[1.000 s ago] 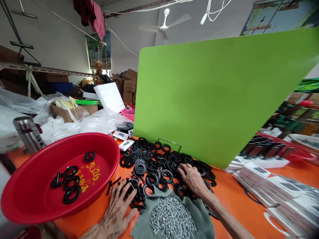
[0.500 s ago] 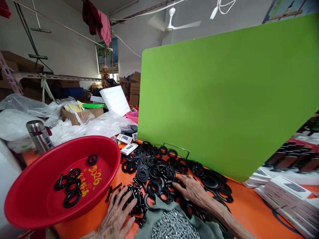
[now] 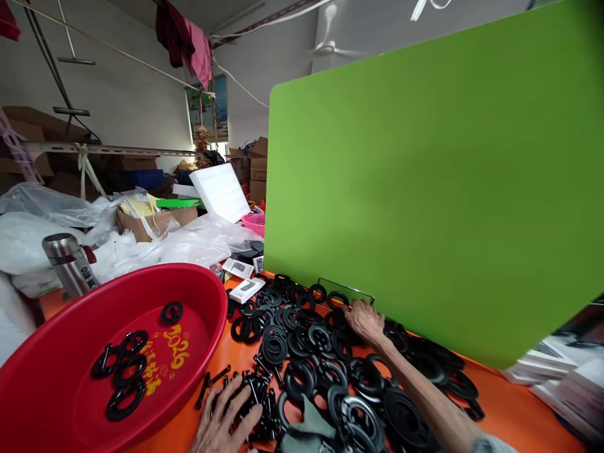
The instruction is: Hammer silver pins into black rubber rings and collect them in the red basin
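My left hand (image 3: 226, 412) lies with fingers spread on a pile of small black bolt-like parts (image 3: 267, 402) near the front edge. Farther back, my right hand (image 3: 365, 321) reaches to the rear of a heap of black rings (image 3: 302, 377), close to a thin wire stand. Its fingers are bent down among the rings, and what they touch is hidden. A red basin (image 3: 189, 277) stands at the left, holding several black rings with bolt-like parts on some. A grey cloth (image 3: 309, 428) shows at the bottom edge.
A big green board (image 3: 401, 189) stands behind the rings. Small white boxes (image 3: 246, 289) lie between basin and board, with more white boxes (image 3: 542, 365) at the right. A steel flask (image 3: 70, 264) is behind the basin, near plastic bags (image 3: 202, 242).
My right hand has moved back and slightly right, toward the wire stand. The view has shifted, so the grey cloth and its silver screws have mostly left the bottom edge. My left hand stays at the bolt-like parts.
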Demonstrator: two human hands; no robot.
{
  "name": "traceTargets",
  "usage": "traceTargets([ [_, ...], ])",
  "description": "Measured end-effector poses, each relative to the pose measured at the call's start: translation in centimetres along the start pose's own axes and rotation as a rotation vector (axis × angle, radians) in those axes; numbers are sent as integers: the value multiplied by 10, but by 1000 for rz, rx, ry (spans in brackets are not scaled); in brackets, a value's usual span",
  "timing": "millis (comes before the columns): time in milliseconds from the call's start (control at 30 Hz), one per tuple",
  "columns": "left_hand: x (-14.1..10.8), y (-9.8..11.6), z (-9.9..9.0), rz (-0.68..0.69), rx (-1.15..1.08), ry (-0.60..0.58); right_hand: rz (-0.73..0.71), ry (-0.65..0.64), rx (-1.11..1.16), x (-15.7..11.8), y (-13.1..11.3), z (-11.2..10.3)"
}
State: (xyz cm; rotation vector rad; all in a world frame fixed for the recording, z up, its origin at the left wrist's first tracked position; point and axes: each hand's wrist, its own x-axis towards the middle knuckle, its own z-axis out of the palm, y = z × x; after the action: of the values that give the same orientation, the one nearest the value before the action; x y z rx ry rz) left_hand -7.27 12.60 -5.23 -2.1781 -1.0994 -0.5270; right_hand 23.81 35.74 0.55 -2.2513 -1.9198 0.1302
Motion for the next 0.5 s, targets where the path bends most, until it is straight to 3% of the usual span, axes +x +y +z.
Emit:
traceTargets([
  [100,6,-3,-6,13,46,11,112,-10,29,13,-5,13],
  [200,6,-4,-7,12,45,-17,109,-65,96,18,1,16],
  [333,1,-1,-3,-33,-17,-40,-43,-154,183,10,20,6],
  [500,0,4,-3,-54,-54,-17,-281,-162,228,-37,27,-2],
])
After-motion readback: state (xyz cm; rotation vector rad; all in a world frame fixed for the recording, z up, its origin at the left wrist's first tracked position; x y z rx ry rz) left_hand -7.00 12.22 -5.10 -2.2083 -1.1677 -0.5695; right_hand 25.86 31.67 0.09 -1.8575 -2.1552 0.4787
